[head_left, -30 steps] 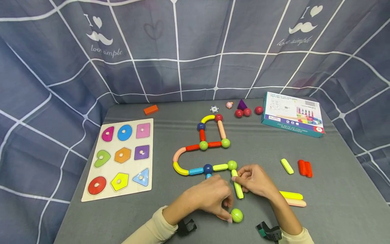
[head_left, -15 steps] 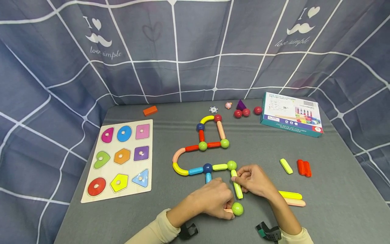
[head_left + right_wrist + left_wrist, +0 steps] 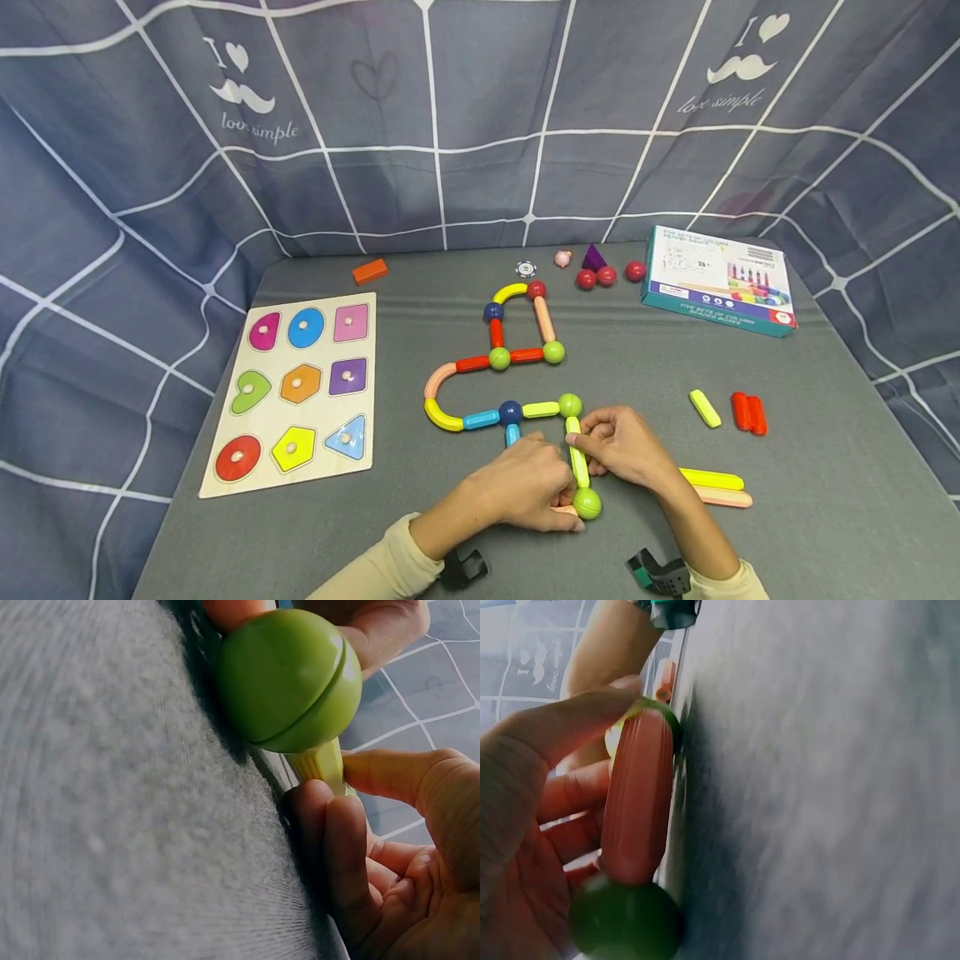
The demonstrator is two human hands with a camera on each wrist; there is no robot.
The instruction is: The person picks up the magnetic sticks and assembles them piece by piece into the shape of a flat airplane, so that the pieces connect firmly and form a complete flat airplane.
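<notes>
In the head view, a chain of coloured rods and balls lies mid-table. From its green ball (image 3: 570,405) a yellow-green rod (image 3: 577,462) runs toward the front edge. My right hand (image 3: 624,446) pinches this rod between thumb and fingers. A second green ball (image 3: 587,503) meets the rod's near end. My left hand (image 3: 521,483) grips a pink ribbed rod (image 3: 639,799), mostly covered by the hand from above. In the left wrist view this rod has that green ball at its far end and another green ball (image 3: 626,919) at its near end.
Left of the chain lies a shape puzzle board (image 3: 360,450). To the right are a loose yellow-green rod (image 3: 705,409), red rods (image 3: 750,414), a long yellow rod (image 3: 712,479) and a pink rod (image 3: 723,497). A box (image 3: 720,279) and red balls (image 3: 606,276) sit at the back.
My left hand has brought the pink rod and its green ball up and slightly right, to the end of the yellow-green rod. My right hand has stayed nearly still on that rod.
</notes>
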